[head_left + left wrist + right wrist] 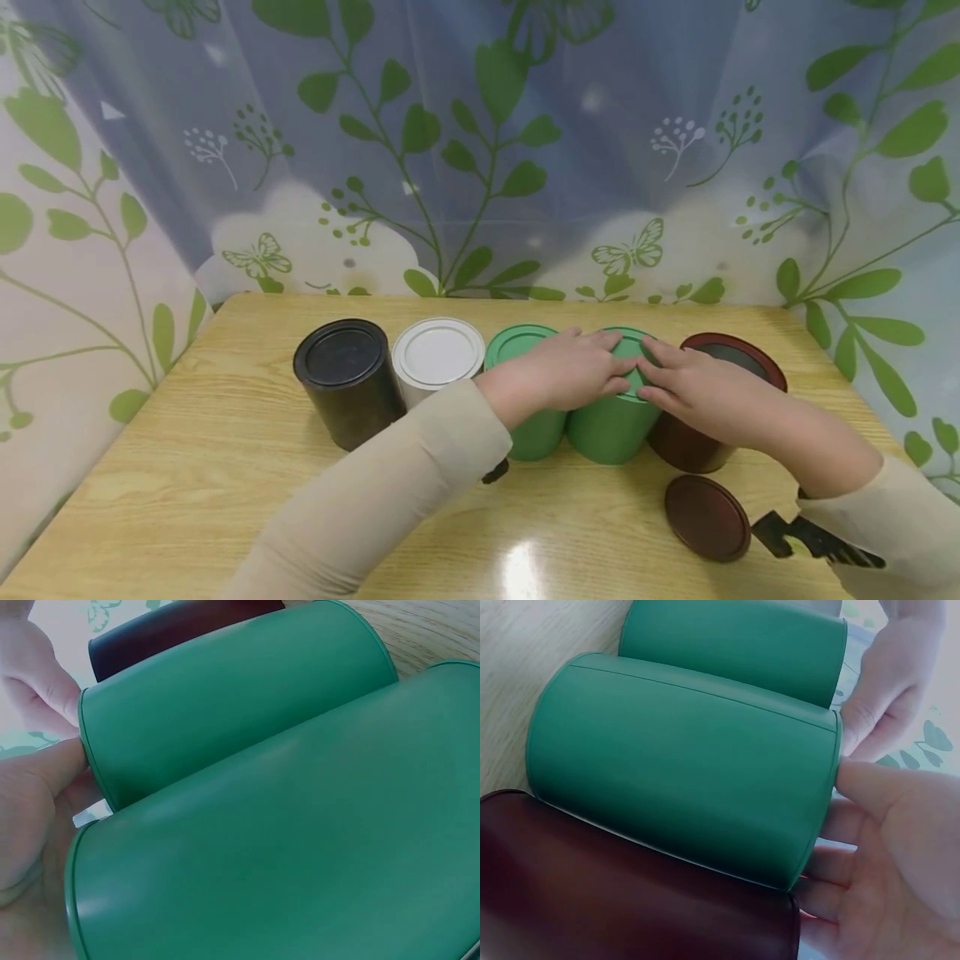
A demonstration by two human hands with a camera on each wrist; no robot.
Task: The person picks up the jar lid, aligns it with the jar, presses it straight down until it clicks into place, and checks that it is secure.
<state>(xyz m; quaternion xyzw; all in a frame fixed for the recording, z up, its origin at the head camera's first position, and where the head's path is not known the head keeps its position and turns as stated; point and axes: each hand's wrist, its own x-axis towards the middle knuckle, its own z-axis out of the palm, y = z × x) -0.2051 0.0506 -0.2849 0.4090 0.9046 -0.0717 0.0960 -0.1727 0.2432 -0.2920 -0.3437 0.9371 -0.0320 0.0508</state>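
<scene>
Both hands lie on the lid (632,382) of the right-hand green canister (611,435), fingertips close together near its middle. My left hand (566,372) reaches in from the left with fingers extended, its wrist over the other green canister (536,437). From the right comes my right hand (708,396), fingers straight, passing over part of a dark red canister (690,450). That canister's top is uncovered, with a grey inside showing within the rim. In the right wrist view, the thumb and fingers (866,787) touch the green lid's edge.
A dark red round lid (708,518) lies on the wooden table (187,467) in front of the red canister. To the left stand a lidded white canister (438,354) and a lidded black canister (348,404), in one row with the others. A leaf-patterned curtain (480,167) hangs behind the table.
</scene>
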